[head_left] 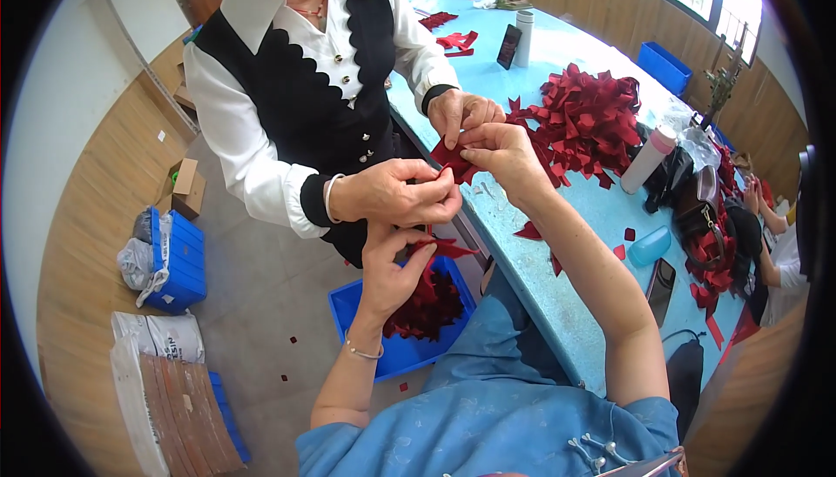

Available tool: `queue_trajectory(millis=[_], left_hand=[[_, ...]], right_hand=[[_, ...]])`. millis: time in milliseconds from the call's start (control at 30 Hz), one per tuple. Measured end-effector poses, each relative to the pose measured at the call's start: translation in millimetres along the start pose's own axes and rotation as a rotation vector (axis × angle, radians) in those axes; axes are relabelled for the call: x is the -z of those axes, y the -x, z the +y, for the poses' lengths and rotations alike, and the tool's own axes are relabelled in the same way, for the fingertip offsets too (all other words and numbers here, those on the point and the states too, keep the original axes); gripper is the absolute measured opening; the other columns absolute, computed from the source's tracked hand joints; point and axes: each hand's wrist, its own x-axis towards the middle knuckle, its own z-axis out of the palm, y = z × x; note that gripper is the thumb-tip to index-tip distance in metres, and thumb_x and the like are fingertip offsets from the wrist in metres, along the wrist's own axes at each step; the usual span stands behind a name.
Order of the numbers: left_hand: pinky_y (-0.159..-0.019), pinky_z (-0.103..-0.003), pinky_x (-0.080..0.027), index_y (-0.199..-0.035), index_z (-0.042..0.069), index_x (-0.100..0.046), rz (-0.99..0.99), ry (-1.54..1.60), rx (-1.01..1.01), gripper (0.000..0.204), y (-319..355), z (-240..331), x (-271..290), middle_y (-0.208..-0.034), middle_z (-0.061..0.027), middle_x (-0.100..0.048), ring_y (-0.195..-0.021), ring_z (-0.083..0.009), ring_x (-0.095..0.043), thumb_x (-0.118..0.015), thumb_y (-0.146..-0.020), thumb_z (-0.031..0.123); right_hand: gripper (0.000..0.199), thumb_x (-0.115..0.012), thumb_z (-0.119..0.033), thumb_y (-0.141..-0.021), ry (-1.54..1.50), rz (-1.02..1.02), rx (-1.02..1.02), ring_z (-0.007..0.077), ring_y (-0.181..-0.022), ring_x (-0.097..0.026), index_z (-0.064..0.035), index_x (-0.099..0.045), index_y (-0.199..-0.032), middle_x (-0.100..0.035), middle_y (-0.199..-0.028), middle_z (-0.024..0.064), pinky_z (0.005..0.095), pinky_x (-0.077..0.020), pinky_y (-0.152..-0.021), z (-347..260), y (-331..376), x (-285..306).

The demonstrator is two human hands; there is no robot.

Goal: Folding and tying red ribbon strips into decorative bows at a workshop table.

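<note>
The person's right hand (498,151) is raised over the edge of the light blue table (557,294), fingers pinched closed on a dark red fabric piece (453,164). A standing co-worker's two hands (409,191) grip the same piece from the other side, touching it. The person's left hand (392,272) sits lower, fingers partly curled around further red fabric scraps (435,249), directly above a blue plastic bin (357,303) on the floor that holds more red cuttings. A large heap of red fabric cuttings (588,120) lies on the table just beyond the right hand. A pink-capped bottle (649,157) stands beside the heap.
</note>
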Motion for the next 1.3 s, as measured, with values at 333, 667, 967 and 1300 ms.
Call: queue_trajectory(millis=[333, 667, 967, 1300], left_hand=[[-0.068, -0.028, -0.047, -0.09, 0.001, -0.071, -0.148, 0.247, 0.123, 0.012, -2, -2, -39, -0.085, -0.0061, -0.067, -0.074, -0.0177, -0.062, -0.075, -0.078, 0.001], [-0.073, -0.034, -0.049, -0.088, 0.002, -0.068, -0.416, -0.024, -0.214, 0.014, 14, 20, -58, -0.094, -0.0122, -0.066, -0.081, -0.0278, -0.062, -0.075, -0.075, -0.001], [-0.085, -0.036, -0.05, -0.085, 0.002, -0.065, -0.496, -0.088, -0.287, 0.016, -4, 34, -40, -0.119, -0.0157, -0.061, -0.098, -0.0302, -0.062, -0.073, -0.073, -0.005], [-0.081, -0.031, -0.053, -0.087, 0.0, -0.063, -0.294, 0.17, -0.133, 0.014, -41, 17, -2, -0.118, -0.0147, -0.061, -0.095, -0.0203, -0.064, -0.069, -0.078, -0.01]], right_hand=[[0.019, -0.068, 0.008, -0.082, -0.082, 0.0, -0.075, 0.013, -0.081, -0.065, 0.0072, -0.069, -0.101, -0.07, -0.092, 0.009, 0.0246, -0.0529, -0.071, 4, 2, 9], [0.022, -0.068, -0.001, -0.084, -0.437, -0.051, -0.274, 0.0139, -0.088, -0.065, -0.0008, -0.066, -0.106, -0.068, -0.098, 0.0041, 0.0324, -0.0518, -0.081, 4, 13, 11], [0.027, -0.069, -0.004, -0.086, -0.836, -0.283, -0.306, 0.0155, -0.093, -0.064, -0.0028, -0.061, -0.112, -0.066, -0.103, 0.0029, 0.0375, -0.0527, -0.083, 31, 19, 34], [0.029, -0.069, -0.004, -0.085, -1.005, -0.387, -0.194, 0.0214, -0.099, -0.065, -0.0056, -0.058, -0.112, -0.065, -0.1, 0.006, 0.0485, -0.0553, -0.087, 42, 39, 46]])
